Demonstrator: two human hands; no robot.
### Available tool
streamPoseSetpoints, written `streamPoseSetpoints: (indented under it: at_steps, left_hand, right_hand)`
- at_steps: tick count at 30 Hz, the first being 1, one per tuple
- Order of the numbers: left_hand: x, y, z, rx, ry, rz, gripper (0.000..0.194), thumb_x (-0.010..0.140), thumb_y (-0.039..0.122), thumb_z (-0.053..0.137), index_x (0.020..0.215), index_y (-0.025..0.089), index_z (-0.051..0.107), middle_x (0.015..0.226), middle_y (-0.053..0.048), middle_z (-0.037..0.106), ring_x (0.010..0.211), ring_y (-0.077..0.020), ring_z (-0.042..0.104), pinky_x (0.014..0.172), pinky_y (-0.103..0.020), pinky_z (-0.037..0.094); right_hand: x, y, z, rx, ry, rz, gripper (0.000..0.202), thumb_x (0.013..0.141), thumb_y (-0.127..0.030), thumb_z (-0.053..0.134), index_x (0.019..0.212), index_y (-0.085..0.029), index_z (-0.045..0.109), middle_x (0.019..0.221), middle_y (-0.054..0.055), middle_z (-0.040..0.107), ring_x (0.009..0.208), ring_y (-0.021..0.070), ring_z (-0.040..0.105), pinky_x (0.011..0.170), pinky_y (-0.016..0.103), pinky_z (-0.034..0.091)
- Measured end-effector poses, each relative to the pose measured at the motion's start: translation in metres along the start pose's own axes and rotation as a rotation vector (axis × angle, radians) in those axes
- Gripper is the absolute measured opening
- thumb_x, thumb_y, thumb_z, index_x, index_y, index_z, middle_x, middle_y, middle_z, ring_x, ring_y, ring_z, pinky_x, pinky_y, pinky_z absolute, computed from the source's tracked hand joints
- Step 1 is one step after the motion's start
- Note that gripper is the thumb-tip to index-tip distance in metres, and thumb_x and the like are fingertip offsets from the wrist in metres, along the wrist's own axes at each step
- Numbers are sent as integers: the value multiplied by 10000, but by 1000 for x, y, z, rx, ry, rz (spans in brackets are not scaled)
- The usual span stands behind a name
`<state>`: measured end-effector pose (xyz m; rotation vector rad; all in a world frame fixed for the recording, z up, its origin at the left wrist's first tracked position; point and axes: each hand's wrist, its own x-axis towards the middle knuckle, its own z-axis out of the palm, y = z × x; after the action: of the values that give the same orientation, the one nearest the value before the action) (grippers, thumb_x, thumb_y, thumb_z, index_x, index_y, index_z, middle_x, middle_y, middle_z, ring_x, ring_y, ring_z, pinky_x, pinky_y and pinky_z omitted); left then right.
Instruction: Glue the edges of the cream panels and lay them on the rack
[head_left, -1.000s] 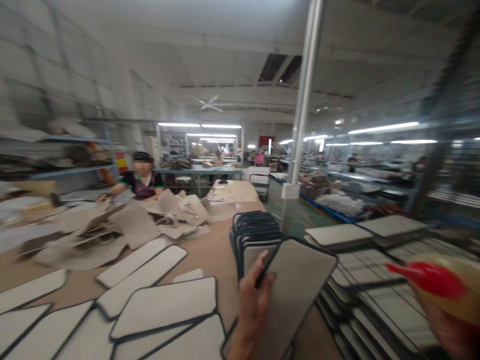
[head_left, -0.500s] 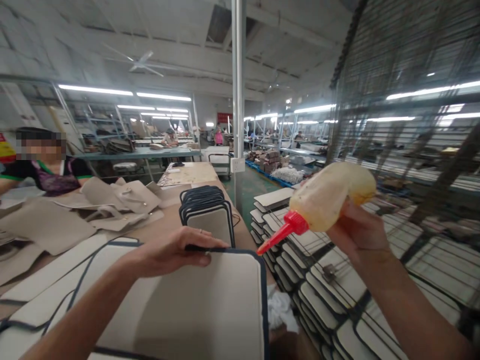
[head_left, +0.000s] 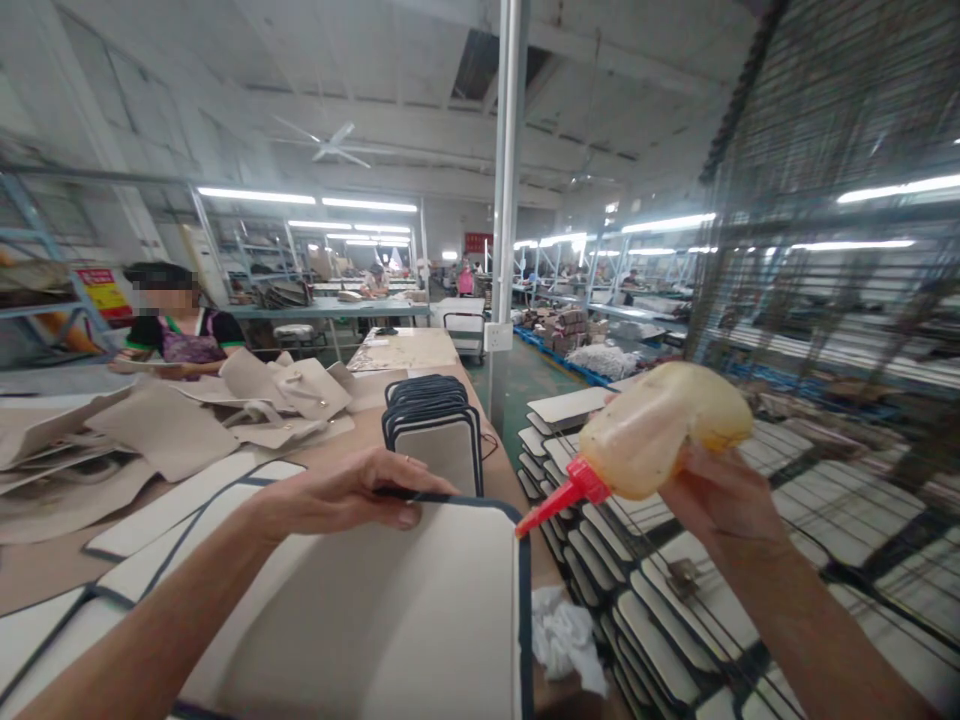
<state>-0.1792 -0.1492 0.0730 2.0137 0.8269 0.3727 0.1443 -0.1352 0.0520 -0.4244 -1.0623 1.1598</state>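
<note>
A large off-white panel with dark navy edging point(head_left: 375, 610) is held up by its top edge in my left hand point(head_left: 352, 495), fingers behind and thumb in front. My right hand point(head_left: 724, 500) is wrapped round a yellowish, translucent squeeze bottle point(head_left: 645, 435), tilted nozzle-down. Its red pointed nozzle point(head_left: 562, 500) has its tip at the panel's upper right corner, on or just by the dark edging. What the bottle holds looks amber. Beyond the panel stands a stack of smaller dark-edged panels point(head_left: 435, 430). The lower end of the large panel runs out of view.
Beige cut pieces point(head_left: 165, 415) lie heaped at the left, near a seated person point(head_left: 187, 335). More edged panels point(head_left: 202, 510) lie below them. A wire rack of panels point(head_left: 660, 620) stands close at the right. Crumpled white cloth or paper point(head_left: 566, 640) lies by the table edge. A pole point(head_left: 510, 200) rises ahead.
The view has swung left. The bottle has come down slightly, and its nozzle tip has moved down along the panel's corner edging. My left hand keeps its hold on the panel.
</note>
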Motion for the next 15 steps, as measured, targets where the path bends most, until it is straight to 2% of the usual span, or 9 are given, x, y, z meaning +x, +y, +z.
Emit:
streamPoseSetpoints:
  at_steps: [5,10,15]
  left_hand:
    - [-1,-14,-2,-142,119,-30,377,818,223,603,1188,161,636,1167,-90,659,1087,-239,581,910,-275,430]
    - [4,-18,-6,-194,109,-90,393,811,266,613,1189,162,634,1146,-83,670,1087,-261,580,910,-296,438]
    - [9,-24,-10,-261,100,-111,400,805,292,620,1188,173,633,1105,-70,687,1036,-258,606,864,-288,465]
  right_hand:
    - [-3,9,-5,7,67,-42,582,558,-271,794,1109,-306,612,1060,57,679,1070,307,587,982,496,415]
    - [-2,16,-6,6,96,-90,576,589,-296,785,1134,-298,601,1082,67,671,1060,321,589,982,520,409]
    - [2,17,-1,15,71,-87,604,556,-268,801,1126,-302,605,1057,65,680,1090,316,571,998,506,399]
